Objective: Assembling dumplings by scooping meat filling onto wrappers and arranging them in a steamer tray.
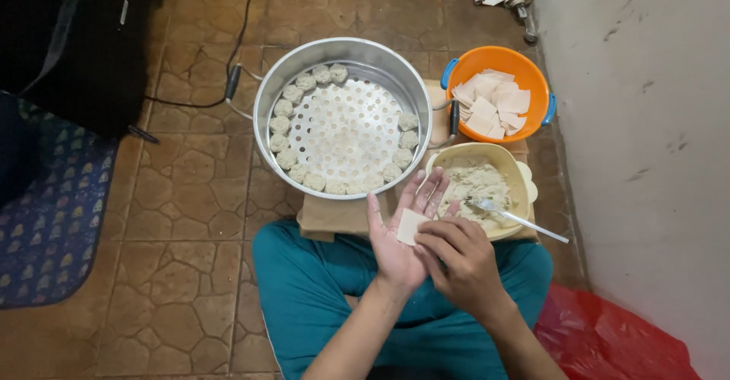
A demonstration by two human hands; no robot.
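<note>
1. Left hand [399, 239] lies open, palm up, a square wrapper [411, 226] flat on its fingers, near the cream bowl of filling [480, 186].
2. Right hand [460, 262] curls over the wrapper's near edge, pinching it into place.
3. Judging by this, filling comes next: the spoon [517, 216] rests in the bowl, just right.
4. Steamer pot [342, 117], far left, is ringed with finished dumplings [283, 125].

Home floor: tiles [190, 197], steamer pot [342, 114], rug [46, 228]
</note>
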